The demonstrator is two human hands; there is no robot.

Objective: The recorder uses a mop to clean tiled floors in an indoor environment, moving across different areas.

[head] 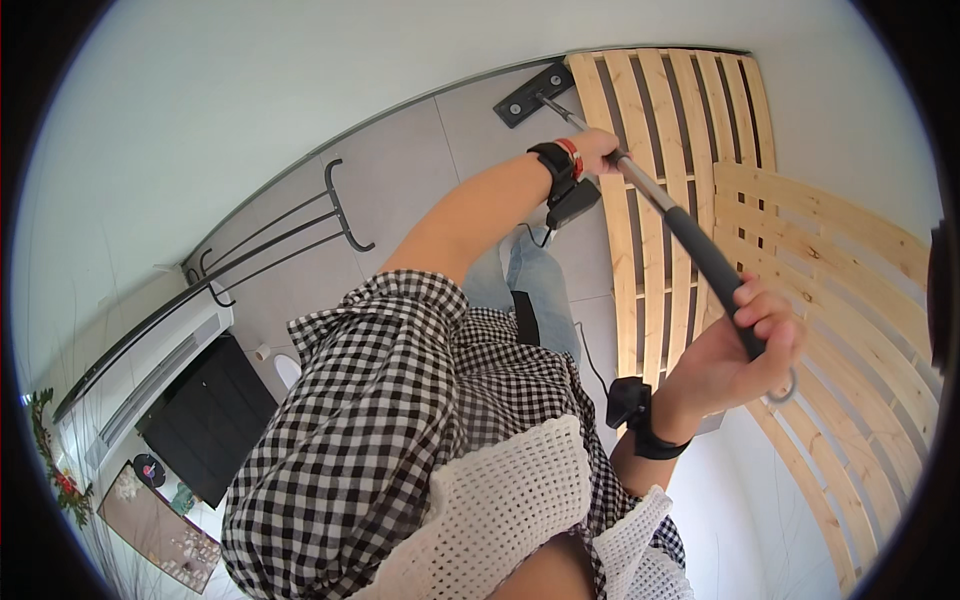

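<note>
Both hands hold one flat mop with a telescopic pole (649, 184). My left hand (598, 150) is wrapped around the lower metal part of the pole at a dark collar. Higher up, the fingers of my right hand (757, 356) close around the end of the dark grey grip (705, 251), with a hanging ring (784, 386) just beyond. The dark rectangular mop head (534, 94) lies against the grey tiled floor (405, 142), beside the wall edge and the corner of a slatted wooden bed base (615, 97). Its underside is hidden.
To the right, another slatted wooden panel (825, 247) adjoins the bed base. A black metal clothes rack (336, 202) stands at left by the white wall (247, 82). Behind it are a black television-like panel (210, 420) and a small roll (262, 352). Cables hang from both wrist devices.
</note>
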